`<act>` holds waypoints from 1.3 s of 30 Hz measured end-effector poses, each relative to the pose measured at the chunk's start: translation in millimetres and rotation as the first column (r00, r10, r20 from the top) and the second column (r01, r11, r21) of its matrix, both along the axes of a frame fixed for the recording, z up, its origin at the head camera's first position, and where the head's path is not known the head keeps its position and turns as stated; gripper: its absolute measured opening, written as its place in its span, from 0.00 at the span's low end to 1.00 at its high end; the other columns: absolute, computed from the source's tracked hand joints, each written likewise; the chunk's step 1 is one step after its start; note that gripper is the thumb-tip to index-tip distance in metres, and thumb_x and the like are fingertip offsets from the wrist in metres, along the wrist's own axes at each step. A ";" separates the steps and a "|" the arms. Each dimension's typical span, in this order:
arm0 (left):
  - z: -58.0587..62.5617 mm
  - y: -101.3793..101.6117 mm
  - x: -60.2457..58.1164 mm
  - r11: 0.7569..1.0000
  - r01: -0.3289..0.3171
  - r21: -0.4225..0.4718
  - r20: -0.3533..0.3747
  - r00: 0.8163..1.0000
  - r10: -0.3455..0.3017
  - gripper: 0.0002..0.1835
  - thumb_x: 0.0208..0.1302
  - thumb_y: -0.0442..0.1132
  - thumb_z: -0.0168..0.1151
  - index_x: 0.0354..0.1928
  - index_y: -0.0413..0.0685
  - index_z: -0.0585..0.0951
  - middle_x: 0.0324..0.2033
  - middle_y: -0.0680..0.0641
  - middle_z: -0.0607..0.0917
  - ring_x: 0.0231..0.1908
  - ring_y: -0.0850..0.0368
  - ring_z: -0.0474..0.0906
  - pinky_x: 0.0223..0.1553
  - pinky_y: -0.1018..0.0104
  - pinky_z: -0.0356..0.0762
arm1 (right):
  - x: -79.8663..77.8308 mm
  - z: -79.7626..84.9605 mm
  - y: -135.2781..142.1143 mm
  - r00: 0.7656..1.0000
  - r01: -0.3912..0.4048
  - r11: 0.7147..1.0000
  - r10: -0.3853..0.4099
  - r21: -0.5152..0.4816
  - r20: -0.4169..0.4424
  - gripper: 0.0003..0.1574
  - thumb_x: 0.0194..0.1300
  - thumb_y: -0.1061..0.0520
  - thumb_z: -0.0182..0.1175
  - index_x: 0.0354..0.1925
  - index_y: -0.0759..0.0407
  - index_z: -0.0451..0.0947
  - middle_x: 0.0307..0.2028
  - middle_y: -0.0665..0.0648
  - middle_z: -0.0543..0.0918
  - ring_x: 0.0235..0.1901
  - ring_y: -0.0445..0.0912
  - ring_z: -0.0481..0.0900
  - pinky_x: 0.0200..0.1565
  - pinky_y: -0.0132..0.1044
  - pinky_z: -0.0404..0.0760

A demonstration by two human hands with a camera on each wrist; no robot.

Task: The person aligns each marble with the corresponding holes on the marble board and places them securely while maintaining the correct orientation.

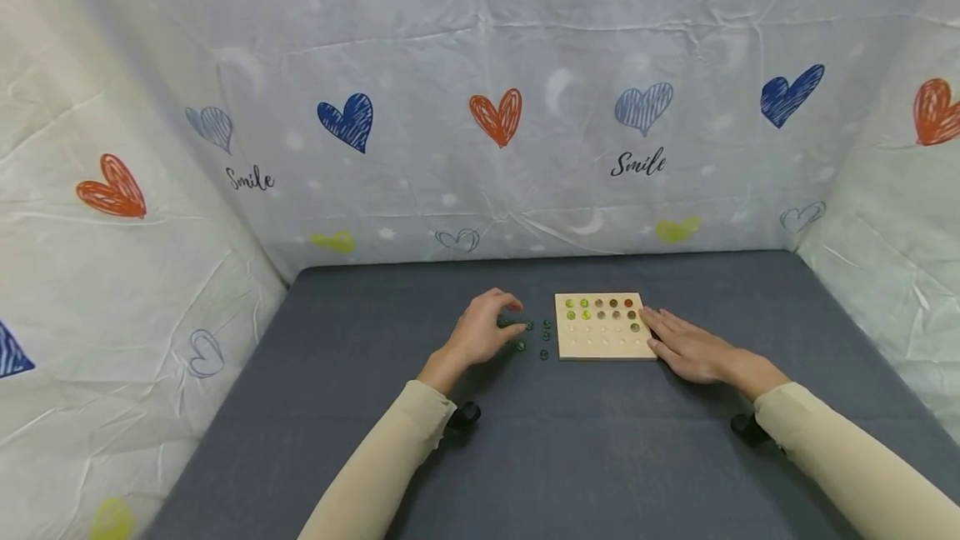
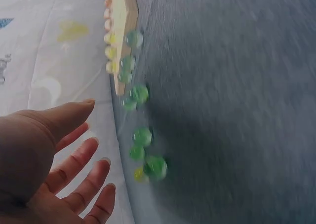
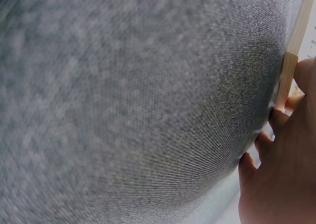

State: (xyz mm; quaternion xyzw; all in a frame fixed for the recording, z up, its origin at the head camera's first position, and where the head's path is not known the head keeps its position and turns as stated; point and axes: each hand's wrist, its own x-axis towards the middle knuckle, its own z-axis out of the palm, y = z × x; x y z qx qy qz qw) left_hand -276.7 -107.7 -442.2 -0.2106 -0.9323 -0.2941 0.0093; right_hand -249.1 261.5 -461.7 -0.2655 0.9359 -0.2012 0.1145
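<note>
Green glass marbles (image 1: 546,336) lie loose on the dark grey tabletop (image 1: 600,457), just left of the wooden marble board (image 1: 600,351). Left hand (image 1: 482,330) hangs over the nearest of them, palm side toward the board; thumb and fingertips stand apart, a clear gap between. In the left wrist view the marbles lie scattered beyond the thumb, some blurred. Right hand (image 1: 692,347) lies low with fingers nearly straight, fingertips at the board's right edge; grip not closed round it.

Board sits flat, its hollows in rows of five. Top two rows filled: yellow-green marbles (image 1: 585,303) at left, brownish ones toward the right, a red marble (image 1: 628,302) at the top right corner. Third row holds a single green marble (image 1: 635,327) at its right end; bare hollows show elsewhere.

Further out: cream sleeves (image 1: 382,465) on both arms, black wrist straps (image 1: 467,415) below the cuffs. Behind the table, pale fabric (image 1: 420,190) printed with hearts and the word "Smile".
</note>
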 end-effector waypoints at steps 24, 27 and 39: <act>-19.0 -40.9 -13.9 0.996 -0.050 0.072 0.060 0.997 0.046 0.16 0.64 0.32 0.72 0.53 0.36 0.83 0.48 0.39 0.85 0.45 0.45 0.83 0.49 0.52 0.81 | 0.6 2.7 -1.5 1.000 0.017 0.999 -0.016 0.046 -0.005 0.38 0.85 0.47 0.40 0.80 0.67 0.48 0.79 0.70 0.49 0.77 0.70 0.45 0.73 0.66 0.49; -19.9 -40.9 -16.0 0.995 -0.058 0.081 0.070 0.996 0.052 0.15 0.64 0.32 0.72 0.52 0.36 0.83 0.46 0.39 0.85 0.45 0.46 0.83 0.50 0.51 0.80 | 0.4 3.0 -1.4 1.000 0.018 0.998 -0.018 0.058 -0.002 0.38 0.85 0.47 0.39 0.80 0.66 0.47 0.79 0.70 0.48 0.77 0.70 0.44 0.73 0.66 0.48; -22.6 -38.7 -21.7 0.992 -0.089 0.091 0.071 0.994 0.083 0.10 0.63 0.33 0.73 0.43 0.37 0.86 0.33 0.45 0.84 0.34 0.54 0.79 0.42 0.56 0.79 | -0.1 1.5 -2.0 1.000 0.026 0.999 -0.026 0.047 0.000 0.38 0.85 0.46 0.40 0.80 0.65 0.47 0.79 0.69 0.49 0.77 0.69 0.45 0.73 0.66 0.49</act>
